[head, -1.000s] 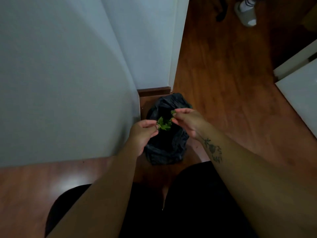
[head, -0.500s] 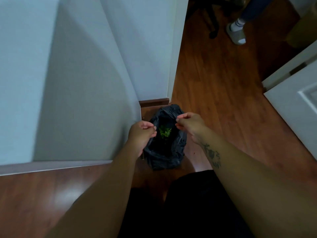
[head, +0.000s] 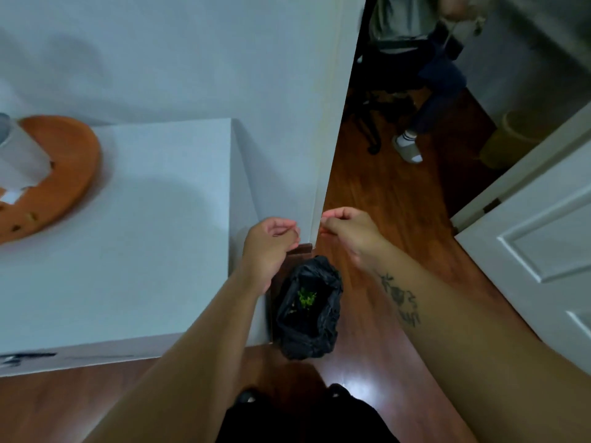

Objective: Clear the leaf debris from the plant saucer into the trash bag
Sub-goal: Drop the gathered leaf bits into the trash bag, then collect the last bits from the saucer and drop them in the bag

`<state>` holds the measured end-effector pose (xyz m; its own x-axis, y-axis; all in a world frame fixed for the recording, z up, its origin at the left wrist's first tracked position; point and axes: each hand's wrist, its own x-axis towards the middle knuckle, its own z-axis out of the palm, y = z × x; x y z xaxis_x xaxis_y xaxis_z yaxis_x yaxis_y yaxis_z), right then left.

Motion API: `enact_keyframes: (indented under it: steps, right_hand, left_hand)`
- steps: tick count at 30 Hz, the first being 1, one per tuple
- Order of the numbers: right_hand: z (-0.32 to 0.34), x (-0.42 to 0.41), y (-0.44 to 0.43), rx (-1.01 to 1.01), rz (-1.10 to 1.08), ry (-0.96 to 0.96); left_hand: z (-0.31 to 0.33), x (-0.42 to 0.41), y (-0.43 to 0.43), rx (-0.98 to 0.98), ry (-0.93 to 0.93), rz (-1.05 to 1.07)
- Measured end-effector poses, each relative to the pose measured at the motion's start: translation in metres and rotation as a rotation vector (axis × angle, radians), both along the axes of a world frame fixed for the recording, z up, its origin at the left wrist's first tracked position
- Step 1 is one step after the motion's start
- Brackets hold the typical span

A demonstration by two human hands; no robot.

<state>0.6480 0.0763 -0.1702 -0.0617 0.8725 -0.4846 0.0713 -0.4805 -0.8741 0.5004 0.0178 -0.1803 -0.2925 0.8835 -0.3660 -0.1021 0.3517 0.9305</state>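
Note:
A black trash bag (head: pixel 308 334) stands open on the wooden floor against the white cabinet's side. Green leaf bits (head: pixel 306 298) lie inside it. My left hand (head: pixel 270 247) and my right hand (head: pixel 347 231) hover above the bag, fingers curled loosely, nothing visible in either. An orange plant saucer (head: pixel 68 174) sits on the white cabinet top at far left, with a few small brown bits on it. A white pot (head: pixel 17 155) stands in the saucer, partly cut off by the frame edge.
The white cabinet top (head: pixel 153 219) fills the left. A white wall edge (head: pixel 326 139) runs down behind my hands. A white door (head: pixel 543 251) stands open at right. A seated person's leg and shoe (head: pixel 407 147) and a yellowish bin (head: pixel 515 139) are beyond.
The green leaves left my fingers and dropped into the bag. Both hands rose away from the bag's mouth. The view lifted, bringing the cabinet top and saucer into sight.

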Motion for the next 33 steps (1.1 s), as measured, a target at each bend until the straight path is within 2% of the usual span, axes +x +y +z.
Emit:
enact_keyframes:
  steps: [7, 15, 21, 23, 25, 28, 31, 33]
  right_hand:
    - [0.039, -0.063, 0.006, 0.147, -0.027, 0.049]
    - [0.070, -0.219, -0.018, 0.263, 0.065, 0.120]
    - [0.095, -0.341, -0.051, 0.329, 0.083, 0.090]
    - [0.098, -0.374, -0.060, 0.358, 0.104, 0.006]
    - [0.096, -0.399, -0.067, 0.458, 0.176, -0.191]
    - [0.090, -0.428, -0.079, 0.635, 0.470, -0.521]
    - [0.083, -0.451, -0.088, 0.780, 0.767, -0.673]
    - [0.078, -0.467, -0.091, 0.855, 0.892, -0.763]
  left_hand:
    - [0.072, -0.062, 0.000, 0.144, 0.030, 0.019]
    - [0.090, -0.237, -0.036, 0.239, 0.102, 0.080]
    - [0.113, -0.362, -0.056, 0.198, 0.168, 0.056]
    - [0.117, -0.399, -0.063, 0.183, 0.193, 0.035]
    - [0.120, -0.430, -0.069, 0.158, 0.257, 0.044]
    - [0.114, -0.465, -0.075, 0.153, 0.479, 0.076]
    - [0.104, -0.485, -0.085, 0.161, 0.666, 0.058]
    - [0.095, -0.494, -0.092, 0.178, 0.781, -0.032]
